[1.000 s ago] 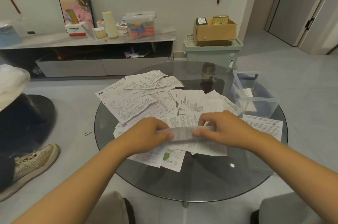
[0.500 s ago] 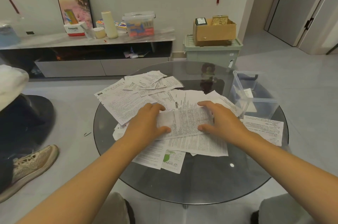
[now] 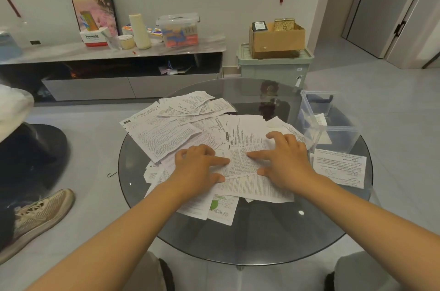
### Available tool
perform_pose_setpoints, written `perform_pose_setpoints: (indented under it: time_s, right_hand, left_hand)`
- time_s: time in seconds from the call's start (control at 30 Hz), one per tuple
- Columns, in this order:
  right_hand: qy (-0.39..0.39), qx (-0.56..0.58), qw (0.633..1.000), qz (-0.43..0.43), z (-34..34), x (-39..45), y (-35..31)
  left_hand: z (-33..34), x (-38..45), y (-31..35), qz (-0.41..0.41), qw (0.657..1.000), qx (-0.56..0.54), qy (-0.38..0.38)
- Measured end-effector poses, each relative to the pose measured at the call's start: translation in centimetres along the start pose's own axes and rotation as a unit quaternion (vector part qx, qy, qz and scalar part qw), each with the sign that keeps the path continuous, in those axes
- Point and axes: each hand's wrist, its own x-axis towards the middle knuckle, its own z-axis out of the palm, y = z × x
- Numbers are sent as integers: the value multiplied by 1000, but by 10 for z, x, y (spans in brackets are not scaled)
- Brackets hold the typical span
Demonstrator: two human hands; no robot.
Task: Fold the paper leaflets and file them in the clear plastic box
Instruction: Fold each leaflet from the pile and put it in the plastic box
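Note:
A heap of printed paper leaflets (image 3: 166,133) covers the middle of the round glass table (image 3: 262,238). On top of the heap lies one folded leaflet (image 3: 242,163), pressed flat between my two hands. My left hand (image 3: 197,167) presses its left side, index finger stretched along the paper. My right hand (image 3: 285,160) presses the right side with spread fingers. The clear plastic box (image 3: 338,133) stands open at the table's right edge, with a few folded papers inside. A single leaflet (image 3: 338,167) lies flat in front of the box.
A person's shoe (image 3: 38,217) rests on the floor at the left beside a dark round base. Behind the table stand a low TV cabinet (image 3: 114,76) with clutter and a green storage bin (image 3: 273,69) topped by a cardboard box. My knees sit under the table's near edge.
A second ago both hands held a leaflet lifted and bent it over. They have since laid it on the heap and now press it flat, fingers sliding toward the middle.

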Motion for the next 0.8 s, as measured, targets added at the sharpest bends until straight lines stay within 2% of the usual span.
perform_pose_setpoints:
  time_s: [0.13, 0.23, 0.33, 0.47, 0.57, 0.8]
  right_hand:
    - [21, -16, 1000, -14, -5, -4, 1]
    - [48, -16, 996, -68, -2, -8, -4]
    - [53, 20, 991, -119, 7, -13, -14]
    - [48, 89, 987, -125, 8, -19, -23]
    - [47, 98, 986, -123, 6, -20, -25]
    - [65, 144, 984, -83, 2, -29, -22]
  left_hand:
    - [-8, -2, -10, 0, 998, -8, -55]
    - [-16, -7, -15, 30, 996, -16, -81]
    - [-20, -11, -13, 53, 997, 14, -57]
    - [-25, -15, -2, 63, 997, 48, 6]
    - [-26, -18, 7, 86, 993, 65, 41]
    - [-21, -20, 20, 76, 988, -135, 5]
